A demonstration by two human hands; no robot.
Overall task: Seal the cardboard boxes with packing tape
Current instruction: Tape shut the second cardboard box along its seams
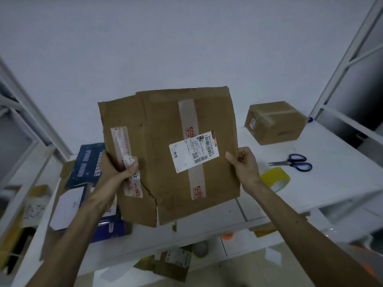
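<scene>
Hands, left [120, 168] and right [242, 162], grip flattened cardboard box [165, 129] by its side edges.

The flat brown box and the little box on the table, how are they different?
The flat brown cardboard box is collapsed; the small brown cardboard box is assembled and closed. The left hand and right hand hold the flat box; the small box sits on the white table. Both carry tape.

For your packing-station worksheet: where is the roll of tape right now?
In the head view, the tape roll lies on the white table, right of the right hand, with the scissors just beyond it.
</scene>
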